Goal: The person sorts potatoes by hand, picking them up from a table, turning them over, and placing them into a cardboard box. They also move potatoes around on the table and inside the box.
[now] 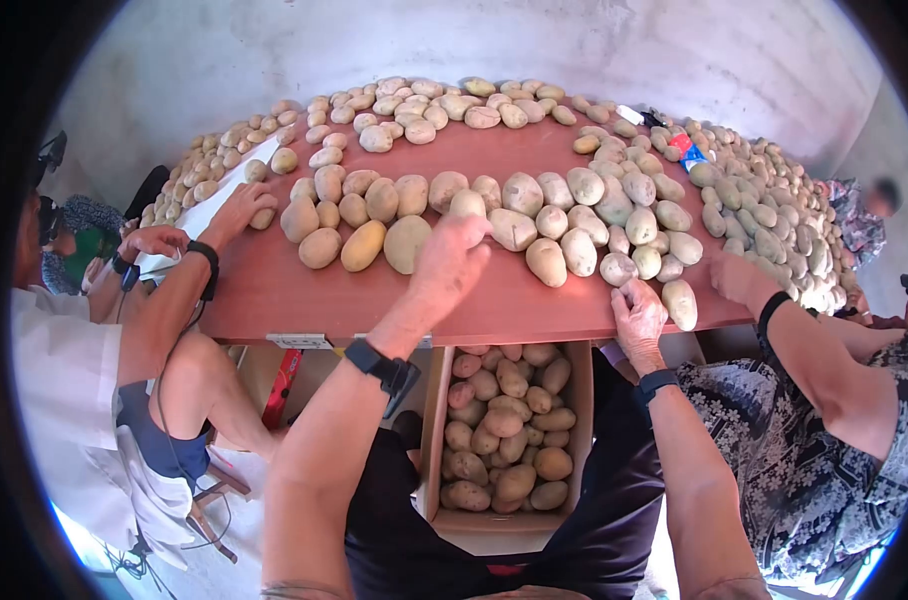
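Many potatoes [523,194] lie in a band across the reddish-brown table [424,308]. My left hand [452,255] reaches over the table, its fingers closed around a potato [467,204] at the row's near middle. To the right, near the front edge, my right hand [638,315] has its fingers curled against a potato [619,268]; whether it grips that potato is unclear. Another potato [680,304] lies just right of that hand. Dark bands sit on both wrists.
A cardboard box [434,440] of potatoes stands between my legs, below the table edge. A co-worker's hand [242,210] touches potatoes at left; another co-worker's hand [742,280] is at right. More potatoes are heaped along the back and right.
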`<state>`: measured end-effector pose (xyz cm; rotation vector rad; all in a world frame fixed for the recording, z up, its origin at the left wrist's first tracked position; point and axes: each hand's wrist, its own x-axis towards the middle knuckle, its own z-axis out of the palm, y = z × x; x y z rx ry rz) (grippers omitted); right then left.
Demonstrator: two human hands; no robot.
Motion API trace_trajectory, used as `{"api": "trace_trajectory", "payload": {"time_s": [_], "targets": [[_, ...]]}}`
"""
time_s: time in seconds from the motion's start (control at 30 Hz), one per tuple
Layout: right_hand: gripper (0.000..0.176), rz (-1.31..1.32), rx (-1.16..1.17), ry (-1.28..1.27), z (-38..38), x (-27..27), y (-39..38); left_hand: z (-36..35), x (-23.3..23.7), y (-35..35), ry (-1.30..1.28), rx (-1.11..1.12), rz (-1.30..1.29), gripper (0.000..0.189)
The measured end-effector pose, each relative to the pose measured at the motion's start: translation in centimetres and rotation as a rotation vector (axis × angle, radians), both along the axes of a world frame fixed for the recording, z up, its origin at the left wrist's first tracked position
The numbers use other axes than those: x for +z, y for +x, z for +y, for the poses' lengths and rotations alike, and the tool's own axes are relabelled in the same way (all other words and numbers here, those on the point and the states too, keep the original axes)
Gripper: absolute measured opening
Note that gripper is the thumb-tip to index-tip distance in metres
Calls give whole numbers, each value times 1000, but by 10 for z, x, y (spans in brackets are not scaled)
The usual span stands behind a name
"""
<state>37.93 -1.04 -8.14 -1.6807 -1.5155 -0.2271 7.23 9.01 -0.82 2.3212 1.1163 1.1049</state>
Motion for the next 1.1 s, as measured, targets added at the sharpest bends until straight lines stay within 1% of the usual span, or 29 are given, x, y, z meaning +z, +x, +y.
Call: {"api": "trace_trajectory", "payload": {"time_s": [0.03,0.1,0.13,0.2,0.23,0.3,0.43,0.47,0.5,0.63,0.7,0.73,0.8,0.9,0.93,1.0,1.03,1.07,1.1], "targets": [[16,-3,-1,3,0,1,0,10,1,-1,3,-1,-3,37],[16,19,-3,-12,1,1,-1,21,8,-2,-25,221,-19,50],[16,14,-5,-13,1,1,-1,26,10,0,-26,219,-24,50],[17,36,-10,-36,0,2,-1,28,15,4,-67,298,51,58],[17,45,-13,-38,1,1,-1,29,16,7,-67,294,44,58],[17,32,-10,-31,1,1,0,33,15,11,14,296,108,63],[18,14,0,-16,0,1,-1,46,3,17,22,300,159,64],[18,14,3,-8,1,1,-1,57,-9,16,26,254,196,65],[18,6,-2,-6,2,1,-1,60,-11,15,29,208,234,66],[18,-12,-2,2,1,3,-1,49,-5,17,55,261,225,61],[18,4,-4,-10,-1,0,-2,44,3,18,-27,176,52,59],[18,17,-9,-17,-2,-1,-2,39,4,21,-34,174,56,59],[18,5,3,-12,2,0,1,30,1,29,16,171,214,53],[18,2,-13,-37,3,1,0,24,2,28,2,166,255,53],[18,-9,-7,-26,2,2,0,24,3,28,-4,162,256,53],[18,-18,12,-14,2,1,1,26,1,30,-101,180,178,54],[18,-15,7,-27,1,0,2,39,-11,28,-2,129,142,55],[18,-11,-1,-38,2,0,2,33,-2,30,-20,115,146,55],[18,-11,-1,-36,2,-1,2,20,24,29,-165,49,167,55]]}}
